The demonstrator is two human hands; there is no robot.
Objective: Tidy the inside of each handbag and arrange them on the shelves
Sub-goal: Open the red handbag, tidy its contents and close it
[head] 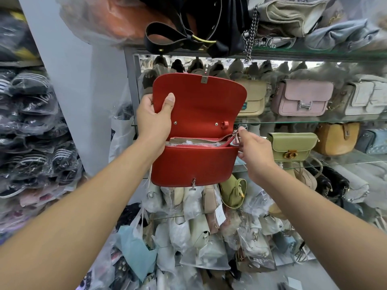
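Facing a tall display rack of clear glass shelves (314,121) crowded with handbags, and standing over a heap of plastic-wrapped bags (199,237) spilling out beneath it.

Holding one red smooth-leather flap handbag (196,164) up in the air in front of the rack, between the two hands and level with the middle shelves, touching none of them. Propping its rounded flap (201,101) open and upright, red underside facing the camera, with a metal clasp plate at the top edge and a second clasp piece hanging at the body's lower edge. Exposing a zip along the mouth, mostly undone, with pale stuffing showing inside.

Counting three boxy handbags on the shelf level with the flap, to the right: one beige handbag (254,97), one pink handbag (301,97), one off-white handbag (364,97). Counting three more one shelf down: one olive-green handbag (291,146) with a gold clasp, one mustard handbag (335,139), one pale blue handbag (374,141) cut by the frame edge.

Reaching both bare arms forward and up. Gripping the flap's left edge with the left hand (154,120), thumb pressing on the underside, fingers curling behind. Pinching the small silver zip pull (236,135) at the zip's right end between thumb and fingertips of the right hand (254,151), other fingers curling loosely by the bag's right end.
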